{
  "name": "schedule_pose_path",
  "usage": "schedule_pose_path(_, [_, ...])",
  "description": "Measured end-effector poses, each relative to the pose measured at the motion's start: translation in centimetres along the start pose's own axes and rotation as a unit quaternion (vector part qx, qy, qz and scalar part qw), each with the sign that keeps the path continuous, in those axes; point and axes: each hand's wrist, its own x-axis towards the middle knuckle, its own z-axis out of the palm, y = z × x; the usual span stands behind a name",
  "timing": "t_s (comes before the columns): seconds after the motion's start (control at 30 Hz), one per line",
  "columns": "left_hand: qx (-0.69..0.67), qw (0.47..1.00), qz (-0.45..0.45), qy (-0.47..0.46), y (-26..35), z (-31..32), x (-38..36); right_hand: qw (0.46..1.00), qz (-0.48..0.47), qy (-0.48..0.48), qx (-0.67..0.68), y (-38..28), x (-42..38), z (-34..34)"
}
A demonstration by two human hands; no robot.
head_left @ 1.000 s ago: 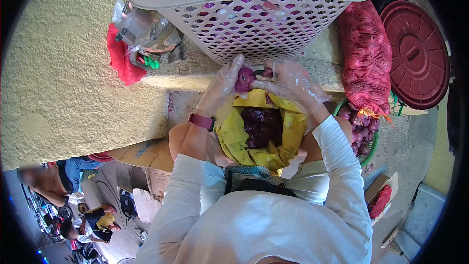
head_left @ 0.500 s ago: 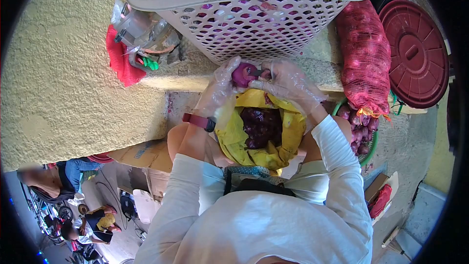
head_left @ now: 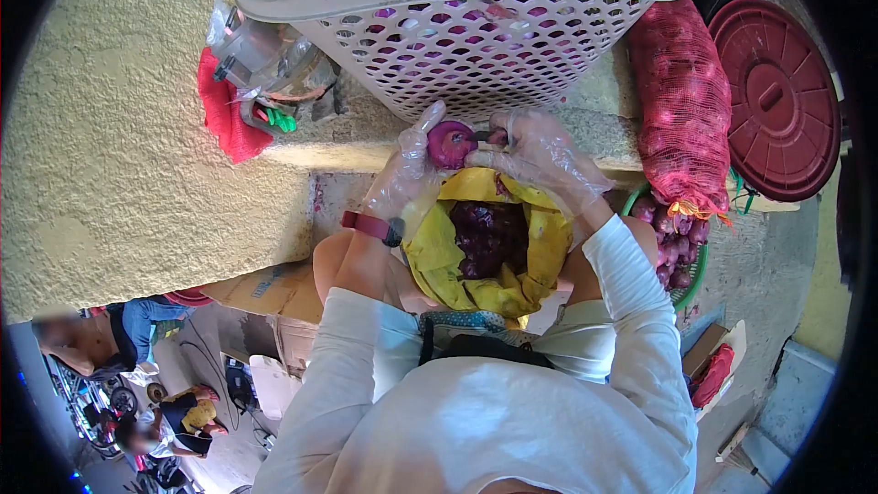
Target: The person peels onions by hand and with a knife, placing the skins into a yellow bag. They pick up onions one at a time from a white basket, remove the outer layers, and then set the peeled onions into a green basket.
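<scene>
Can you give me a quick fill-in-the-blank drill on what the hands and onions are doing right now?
1. The left hand holds a red ____ against the right hand.
2. Below both hands, a ____ bag holds dark purple peelings.
3. Both hands wear clear plastic ____.
4. The perforated laundry-style basket stands just ____ the hands in the picture.

Missing words: onion; yellow; gloves; above

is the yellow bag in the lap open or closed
Open. The yellow bag has its mouth spread wide below both hands, and dark purple onion skins show inside it.
</scene>
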Motion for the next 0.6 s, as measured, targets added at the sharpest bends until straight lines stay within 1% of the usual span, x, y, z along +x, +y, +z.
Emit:
schedule_pose_path(0.1, [-0.003,1.0,0.003,0.004,-0.2,0.1,-0.1,1.0,0.003,0.007,0.008,0.0,0.1,0.1])
schedule_pose_path(0.27, [0.048,0.999,0.012,0.02,-0.2,0.7,-0.4,1.0,0.019,-0.013,0.016,-0.4,0.2,-0.3])
schedule_pose_path(0.37, [0.019,1.0,0.004,0.024,0.0,1.1,-0.6,0.999,0.016,-0.022,0.021,-0.6,0.1,-0.5])
schedule_pose_path(0.5, [0.022,0.999,-0.015,0.026,0.0,1.1,-0.5,1.0,0.011,-0.018,0.013,-0.4,0.1,-0.2])
schedule_pose_path(0.57, [0.018,1.0,0.015,0.02,-0.2,1.4,-0.8,1.0,0.007,-0.025,0.002,-0.2,0.1,-0.2])
schedule_pose_path(0.6, [0.018,1.0,0.014,0.02,-0.2,1.3,-0.8,1.0,0.007,-0.025,0.002,-0.1,0.1,-0.2])
